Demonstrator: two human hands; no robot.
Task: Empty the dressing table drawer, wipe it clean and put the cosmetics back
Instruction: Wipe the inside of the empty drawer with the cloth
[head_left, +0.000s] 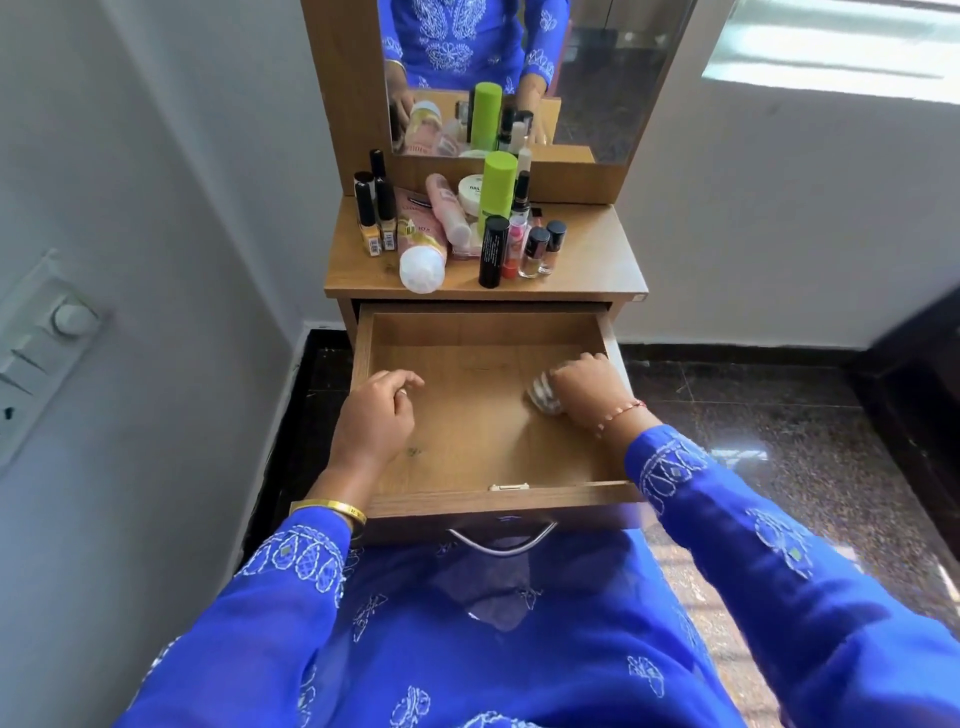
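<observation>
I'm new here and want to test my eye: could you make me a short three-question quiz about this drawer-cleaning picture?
1. True or false: the drawer still holds cosmetics.
2. Which hand grips the cloth: A) left hand, B) right hand?
3. Fill in: the green bottle stands on the ____.

Key:
1. False; the bottles show only on the tabletop.
2. B; the left hand hovers over the drawer's left side, fingers loosely curled, holding nothing.
3. Tabletop, in front of the mirror.

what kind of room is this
Probably a bedroom or dressing corner at home: a small wooden dressing table with a mirror, cosmetics crowded on top, and its open drawer being wiped.
</observation>
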